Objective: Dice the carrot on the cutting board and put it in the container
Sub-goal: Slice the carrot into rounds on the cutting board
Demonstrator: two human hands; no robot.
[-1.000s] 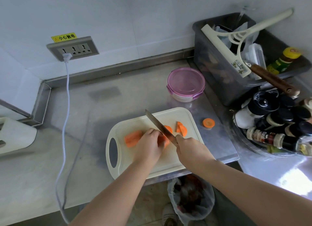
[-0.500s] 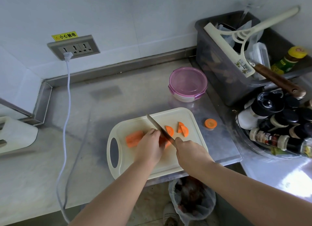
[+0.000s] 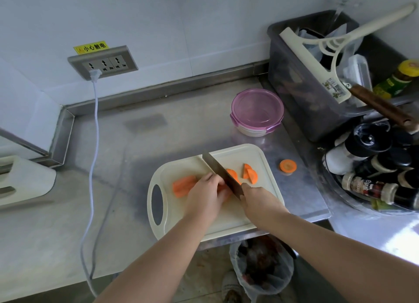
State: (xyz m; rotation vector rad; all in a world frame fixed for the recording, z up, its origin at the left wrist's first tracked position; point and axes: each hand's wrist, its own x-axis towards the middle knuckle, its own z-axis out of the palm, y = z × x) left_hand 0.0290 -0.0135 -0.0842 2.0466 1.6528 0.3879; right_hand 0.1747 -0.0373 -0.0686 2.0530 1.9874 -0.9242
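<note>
Two hands work over a cream cutting board (image 3: 229, 221) near the front edge of the steel table (image 3: 136, 148). Your left hand (image 3: 204, 195) curls over the carrot (image 3: 182, 186) and pins it down; the uncut stub sticks out toward 9 o'clock. Your right hand (image 3: 259, 204) is wrapped around the handle of a knife (image 3: 216, 166). The blade points toward 11 o'clock and sits at the carrot's cut end, just beside your left hand.

You look to be mid-slice, early in the job. A few half-moon slices (image 3: 250, 175) lie on the board at 3 o'clock of the blade, none diced yet. One round slice (image 3: 288, 166) sits off the board on the table, also at 3 o'clock. The next cut likely calls for tucking your left fingers back from the blade.

At 1 o'clock from the board, the container (image 3: 257, 109) has its pink lid on, and no carrot shows inside. At 2 o'clock, a grey bin (image 3: 292, 92) holds a squeegee (image 3: 317, 60) and a yellow-capped bottle (image 3: 399, 78).
</note>
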